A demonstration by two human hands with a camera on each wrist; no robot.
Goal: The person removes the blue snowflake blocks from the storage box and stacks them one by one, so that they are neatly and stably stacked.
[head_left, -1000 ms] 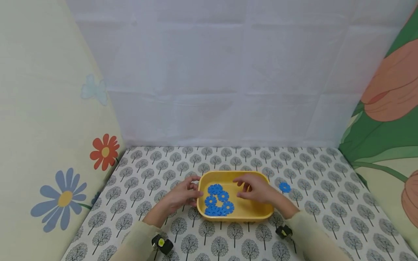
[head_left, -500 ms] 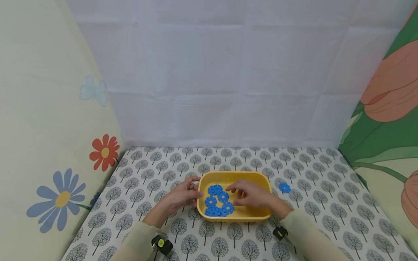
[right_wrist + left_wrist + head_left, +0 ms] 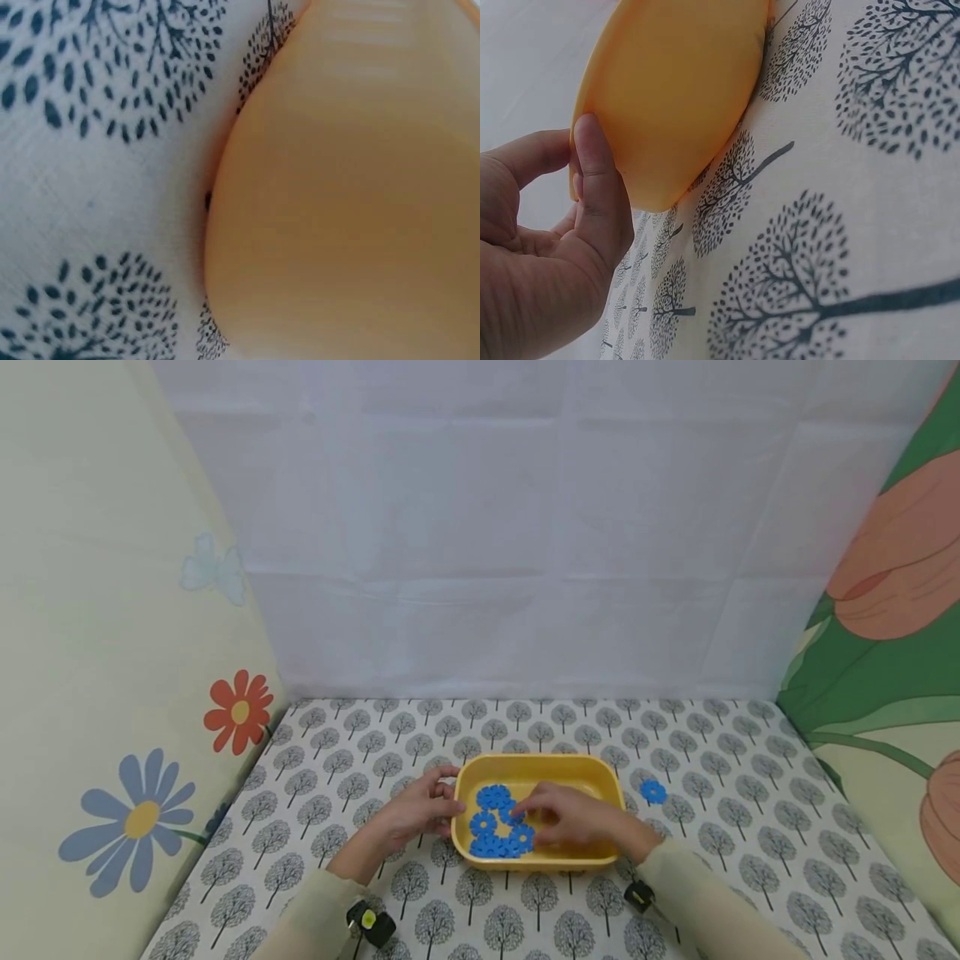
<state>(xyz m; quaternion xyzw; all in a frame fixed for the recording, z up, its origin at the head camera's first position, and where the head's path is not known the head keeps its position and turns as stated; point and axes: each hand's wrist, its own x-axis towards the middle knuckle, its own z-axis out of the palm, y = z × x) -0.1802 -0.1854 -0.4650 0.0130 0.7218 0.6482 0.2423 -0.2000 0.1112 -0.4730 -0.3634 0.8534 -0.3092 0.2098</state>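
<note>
A shallow yellow plastic tray [image 3: 577,862] with rounded corners stands on the table in the head view. Several blue flower-shaped discs [image 3: 483,823], notched round their edges, lie in its left half. My left hand [image 3: 416,810] pinches the tray's left rim between thumb and fingers; the left wrist view shows this grip on the yellow wall [image 3: 675,97] up close. Inside the tray, my right hand [image 3: 573,817] reaches down with bent fingers, its fingertips right at the discs on the pile's right side. Only the tray's outer wall [image 3: 337,202] fills the right wrist view, with that hand hidden.
One more blue flower disc [image 3: 653,791] lies on the tree-print tablecloth [image 3: 720,877] to the right of the tray. A white cloth wall [image 3: 480,543] rises behind the table. Flower-printed panels [image 3: 150,610] flank it on both sides.
My right hand has moved left and lower inside the tray, from above its right half to the blue discs. My left hand has stayed on the rim.
</note>
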